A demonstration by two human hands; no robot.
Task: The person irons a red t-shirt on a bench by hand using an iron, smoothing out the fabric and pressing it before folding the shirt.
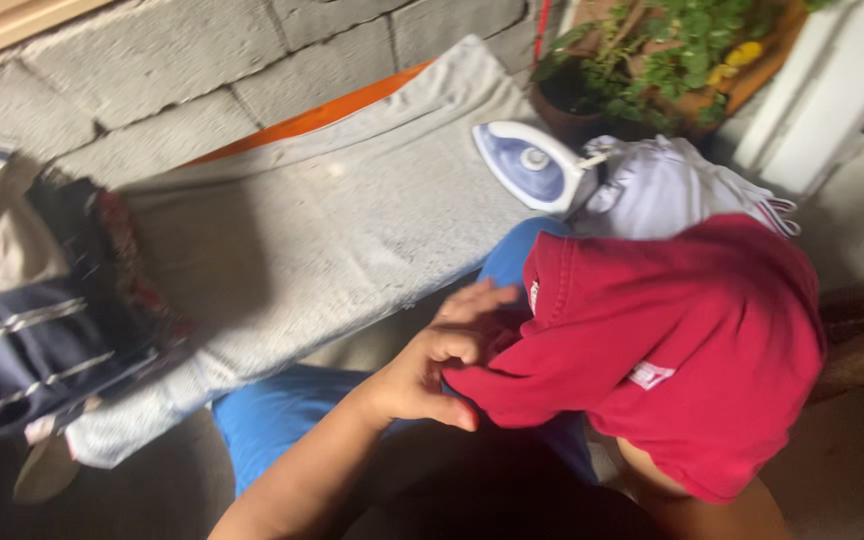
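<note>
Left: clothes pile (42,300) on a grey-covered board (322,230). Centre: left hand (442,365) — fingers pinching the red shirt (672,340) at its edge. Behind — an iron (530,165), white garment (667,185). Right hand hidden under the shirt; fingers cannot be told.

Beside the grey, matt, nubbly cloth ironing-board cover (322,230) stands a glossy blue-and-white plastic iron (530,163); behind the cover, rough grey concrete blocks (172,60); near it, a soft matt red cotton garment (682,340).

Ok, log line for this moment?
left hand: grips red shirt | right hand: hidden inside shirt | iron: on grey board cover
</note>
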